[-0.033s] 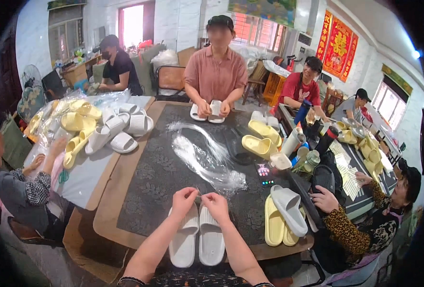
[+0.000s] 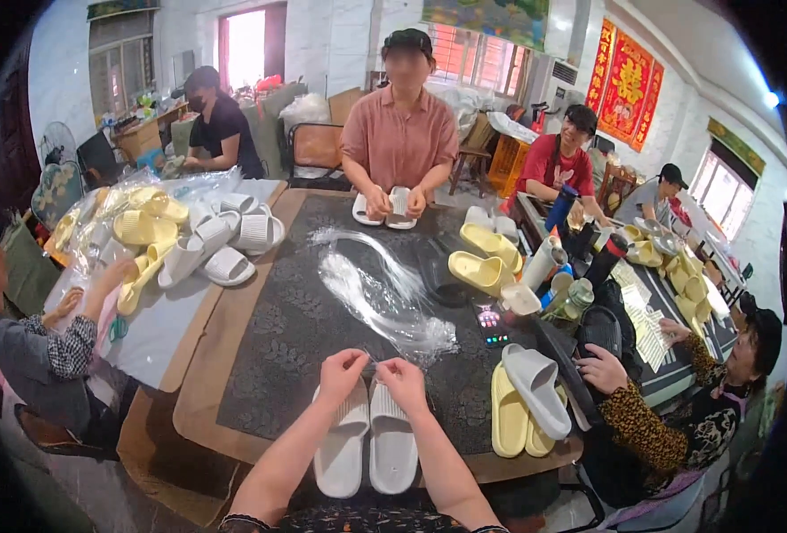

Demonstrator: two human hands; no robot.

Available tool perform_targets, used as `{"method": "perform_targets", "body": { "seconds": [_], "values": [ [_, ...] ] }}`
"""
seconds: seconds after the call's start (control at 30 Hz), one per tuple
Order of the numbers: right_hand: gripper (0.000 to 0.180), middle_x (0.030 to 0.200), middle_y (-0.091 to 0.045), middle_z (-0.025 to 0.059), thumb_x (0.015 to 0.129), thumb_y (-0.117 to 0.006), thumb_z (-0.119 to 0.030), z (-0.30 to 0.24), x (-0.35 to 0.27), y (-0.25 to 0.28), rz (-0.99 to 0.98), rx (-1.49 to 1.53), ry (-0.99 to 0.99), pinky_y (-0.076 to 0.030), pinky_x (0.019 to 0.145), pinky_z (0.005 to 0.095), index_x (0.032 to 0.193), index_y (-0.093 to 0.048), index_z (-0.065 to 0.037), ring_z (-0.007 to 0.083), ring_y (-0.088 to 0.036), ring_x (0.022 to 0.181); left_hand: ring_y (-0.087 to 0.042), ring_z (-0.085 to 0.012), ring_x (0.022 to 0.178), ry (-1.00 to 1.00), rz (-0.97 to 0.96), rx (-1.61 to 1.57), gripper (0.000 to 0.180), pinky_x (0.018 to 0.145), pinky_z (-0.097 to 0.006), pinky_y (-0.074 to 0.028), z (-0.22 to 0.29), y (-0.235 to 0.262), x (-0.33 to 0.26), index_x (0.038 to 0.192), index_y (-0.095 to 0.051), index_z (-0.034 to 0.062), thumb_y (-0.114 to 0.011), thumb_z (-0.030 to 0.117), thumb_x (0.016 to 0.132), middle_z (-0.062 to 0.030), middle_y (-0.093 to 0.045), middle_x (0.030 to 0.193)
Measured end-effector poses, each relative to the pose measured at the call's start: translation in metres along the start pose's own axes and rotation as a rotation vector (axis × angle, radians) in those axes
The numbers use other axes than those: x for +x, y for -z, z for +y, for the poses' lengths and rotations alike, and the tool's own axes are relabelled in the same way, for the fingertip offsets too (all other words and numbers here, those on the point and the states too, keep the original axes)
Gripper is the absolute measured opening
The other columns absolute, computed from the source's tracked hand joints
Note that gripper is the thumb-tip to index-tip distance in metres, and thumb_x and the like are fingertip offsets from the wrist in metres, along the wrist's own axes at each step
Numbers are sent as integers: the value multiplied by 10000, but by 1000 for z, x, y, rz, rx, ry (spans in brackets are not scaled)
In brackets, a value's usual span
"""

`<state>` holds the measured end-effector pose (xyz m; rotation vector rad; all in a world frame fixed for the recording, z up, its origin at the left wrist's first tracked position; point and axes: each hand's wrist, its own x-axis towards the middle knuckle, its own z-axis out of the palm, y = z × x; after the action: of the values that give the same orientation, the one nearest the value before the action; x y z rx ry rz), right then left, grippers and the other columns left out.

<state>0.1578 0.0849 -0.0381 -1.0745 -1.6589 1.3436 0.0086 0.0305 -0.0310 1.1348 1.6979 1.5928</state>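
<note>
A pair of grey slippers [image 2: 340,449] lies side by side at the near table edge, toes pointing away from me. Over their ribbed straps, my left hand [image 2: 343,371] and my right hand [image 2: 400,382] face each other with pinched fingertips. Between the fingertips runs a thin clear strand [image 2: 373,361], held by both hands; its ends are hidden in the fingers. Just beyond lies a loose bundle of shiny clear strands [image 2: 367,306] on the dark patterned table mat [image 2: 269,355].
Yellow slippers [image 2: 506,413] with a grey one [image 2: 535,386] on top lie right of my hands. A phone [image 2: 491,324], cups and bottles stand farther right. More slippers [image 2: 229,265] are heaped on the left table. Several co-workers sit or stand around; one [image 2: 399,151] handles white slippers opposite.
The co-worker's hand at the left has moved slightly right, toward the yellow slippers. My fingertips have shifted only slightly around the strand.
</note>
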Motion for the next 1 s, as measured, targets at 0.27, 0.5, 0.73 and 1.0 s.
{"method": "perform_targets", "body": {
  "seconds": [0.27,0.5,0.73,1.0],
  "values": [
    [225,769,-690,60,834,-684,-225,19,9,-2,58,-3,80,-490,684,277,894,-692,-8,109,-620,712,-497,-26,606,-81,-127,89,144,542,-226,-409,-3,-4,3,870,-703,11,-705,152,840,44,-601,658],
    [202,768,-687,66,835,-676,-206,12,7,-2,58,-29,100,-491,678,277,886,-689,-11,106,-622,726,-494,-23,606,-5,-133,22,143,546,-216,-408,-18,-1,8,892,-707,14,-703,148,842,45,-604,668],
    [207,777,-689,74,860,-664,-202,-3,1,-1,58,-73,108,-499,689,281,902,-682,0,116,-628,730,-518,-18,619,-12,-53,-58,145,549,-216,-417,-12,-1,9,887,-711,20,-708,159,845,37,-624,672],
    [159,789,-651,5,874,-667,-152,0,1,-3,36,-16,77,-465,673,227,906,-674,4,62,-568,733,-571,-56,632,41,-58,-76,177,587,-244,-463,-12,4,7,902,-724,34,-710,194,828,-11,-663,685]
  ]
}}
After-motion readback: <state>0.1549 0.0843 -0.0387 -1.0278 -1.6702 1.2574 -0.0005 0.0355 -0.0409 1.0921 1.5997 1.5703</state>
